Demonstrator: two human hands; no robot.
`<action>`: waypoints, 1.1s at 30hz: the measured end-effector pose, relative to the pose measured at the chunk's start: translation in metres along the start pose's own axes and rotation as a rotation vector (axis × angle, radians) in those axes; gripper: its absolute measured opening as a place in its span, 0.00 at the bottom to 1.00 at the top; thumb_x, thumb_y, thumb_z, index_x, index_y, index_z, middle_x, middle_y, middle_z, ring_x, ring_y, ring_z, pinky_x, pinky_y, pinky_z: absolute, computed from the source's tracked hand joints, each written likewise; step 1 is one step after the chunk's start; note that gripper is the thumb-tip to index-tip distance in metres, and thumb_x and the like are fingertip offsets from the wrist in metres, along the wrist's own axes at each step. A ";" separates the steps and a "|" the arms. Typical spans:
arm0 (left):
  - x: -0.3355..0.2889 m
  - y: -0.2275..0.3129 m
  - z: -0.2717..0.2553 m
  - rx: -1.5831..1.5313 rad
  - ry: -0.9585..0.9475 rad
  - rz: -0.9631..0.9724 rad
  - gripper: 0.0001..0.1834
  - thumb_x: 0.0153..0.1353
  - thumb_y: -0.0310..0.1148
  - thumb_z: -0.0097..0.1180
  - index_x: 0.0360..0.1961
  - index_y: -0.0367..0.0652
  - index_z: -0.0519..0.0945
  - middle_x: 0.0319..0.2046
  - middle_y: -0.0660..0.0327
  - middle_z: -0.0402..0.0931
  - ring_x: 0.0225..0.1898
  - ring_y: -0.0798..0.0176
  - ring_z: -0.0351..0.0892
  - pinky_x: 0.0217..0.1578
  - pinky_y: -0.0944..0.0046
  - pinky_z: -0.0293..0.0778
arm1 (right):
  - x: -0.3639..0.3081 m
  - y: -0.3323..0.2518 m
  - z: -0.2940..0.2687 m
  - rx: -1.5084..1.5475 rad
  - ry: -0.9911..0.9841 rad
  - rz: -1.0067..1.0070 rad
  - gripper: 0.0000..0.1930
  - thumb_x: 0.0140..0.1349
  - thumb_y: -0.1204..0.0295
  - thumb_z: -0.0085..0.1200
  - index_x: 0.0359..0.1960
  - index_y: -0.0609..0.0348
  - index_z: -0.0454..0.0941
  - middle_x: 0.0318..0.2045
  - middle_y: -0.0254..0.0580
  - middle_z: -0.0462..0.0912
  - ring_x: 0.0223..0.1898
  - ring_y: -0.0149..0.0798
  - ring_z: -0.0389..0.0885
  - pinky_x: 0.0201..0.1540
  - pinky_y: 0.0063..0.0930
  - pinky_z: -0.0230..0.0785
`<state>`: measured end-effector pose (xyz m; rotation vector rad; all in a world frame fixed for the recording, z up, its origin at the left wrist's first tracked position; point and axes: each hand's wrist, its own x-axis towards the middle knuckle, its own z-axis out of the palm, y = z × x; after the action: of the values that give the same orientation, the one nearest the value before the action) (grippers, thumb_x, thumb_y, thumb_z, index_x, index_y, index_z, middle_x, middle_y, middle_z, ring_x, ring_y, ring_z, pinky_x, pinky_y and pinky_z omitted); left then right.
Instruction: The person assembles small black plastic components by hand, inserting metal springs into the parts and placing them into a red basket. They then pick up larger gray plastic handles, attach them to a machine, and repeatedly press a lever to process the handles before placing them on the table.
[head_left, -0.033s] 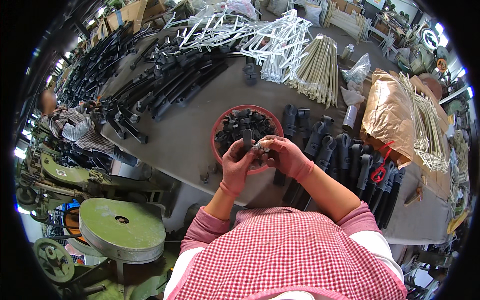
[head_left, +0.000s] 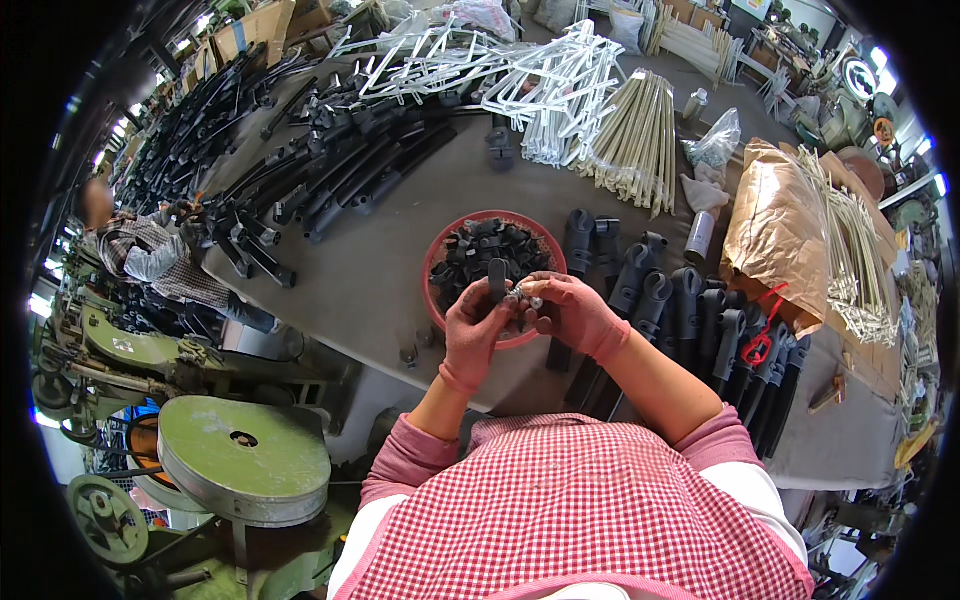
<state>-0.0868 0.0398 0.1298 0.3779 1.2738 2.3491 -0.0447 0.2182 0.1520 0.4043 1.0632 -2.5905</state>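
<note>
Over the near part of a red basin [head_left: 434, 257] my two gloved hands work close together. The fingers and thumb of my left hand [head_left: 470, 335] are closed on a black plastic part [head_left: 497, 272] that stands up from them with a rounded top. Beside it, my right hand [head_left: 583, 312] is curled around small shiny metal pieces [head_left: 532, 299], perhaps screws or nuts; their exact kind is too small to tell. A heap of black plastic clips [head_left: 482, 248] fills the basin behind my hands. My fingers partly hide both held things.
Black tubes with joint ends [head_left: 690, 300] lie close on my right, near a brown paper sack [head_left: 775, 230] and spray can [head_left: 701, 235]. White frames [head_left: 560, 80], beige rods [head_left: 640, 140] and black tubes [head_left: 370, 170] cover the table's far side. Green machinery [head_left: 245, 450] stands left; a person [head_left: 160, 255] works beyond.
The black part and the metal pieces have shifted very slightly between my fingers. Both hands keep their hold and place over the basin.
</note>
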 end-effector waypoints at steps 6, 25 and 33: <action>0.003 0.014 0.010 0.109 -0.040 -0.097 0.05 0.69 0.26 0.54 0.44 0.38 0.78 0.34 0.63 0.81 0.35 0.72 0.81 0.38 0.70 0.79 | -0.010 -0.029 -0.006 -0.227 -0.153 0.096 0.10 0.63 0.66 0.61 0.41 0.59 0.80 0.33 0.29 0.81 0.29 0.22 0.77 0.31 0.16 0.71; 0.016 0.003 0.009 0.016 0.137 -0.106 0.09 0.71 0.32 0.54 0.44 0.38 0.80 0.30 0.62 0.81 0.28 0.69 0.81 0.32 0.69 0.81 | 0.000 -0.001 -0.002 -0.132 -0.095 -0.239 0.09 0.65 0.74 0.60 0.45 0.64 0.81 0.36 0.32 0.82 0.32 0.21 0.76 0.36 0.16 0.71; -0.003 0.002 0.002 0.124 0.031 -0.104 0.10 0.74 0.31 0.47 0.50 0.39 0.75 0.33 0.63 0.79 0.29 0.71 0.80 0.30 0.71 0.79 | -0.005 0.007 0.006 -0.413 0.123 -0.279 0.10 0.64 0.70 0.62 0.43 0.62 0.82 0.30 0.28 0.81 0.27 0.19 0.73 0.28 0.14 0.65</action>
<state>-0.0842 0.0384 0.1324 0.3065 1.4228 2.2044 -0.0379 0.2101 0.1535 0.3336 1.7639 -2.4999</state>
